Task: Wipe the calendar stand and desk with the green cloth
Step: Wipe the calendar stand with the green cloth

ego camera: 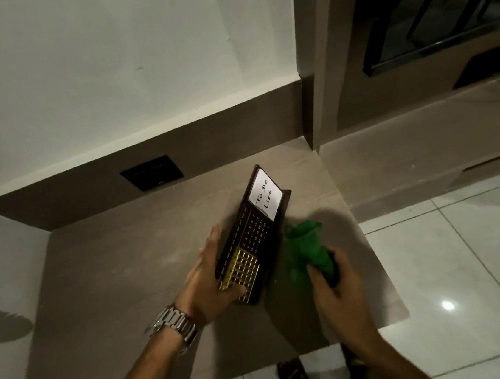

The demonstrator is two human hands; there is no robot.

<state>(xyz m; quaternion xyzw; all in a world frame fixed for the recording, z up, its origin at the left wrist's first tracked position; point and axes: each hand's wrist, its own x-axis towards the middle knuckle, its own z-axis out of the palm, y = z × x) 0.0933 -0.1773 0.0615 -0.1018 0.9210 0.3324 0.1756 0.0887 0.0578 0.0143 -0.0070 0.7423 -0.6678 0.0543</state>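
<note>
the left hand (pixel 210 281) grips the dark slim calendar stand (pixel 252 236), its length running away from the person, while the right hand (pixel 337 283), closed on the bunched green cloth (pixel 307 249), sits just right of it.

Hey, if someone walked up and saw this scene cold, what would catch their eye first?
Probably the bright green cloth, bunched in the right hand just right of centre on the beige desk. Next, the dark brown calendar stand with a white "To Do List" note and gold grid, gripped at its near end by the left hand. A silver metal watch gleams on the left wrist.
</note>
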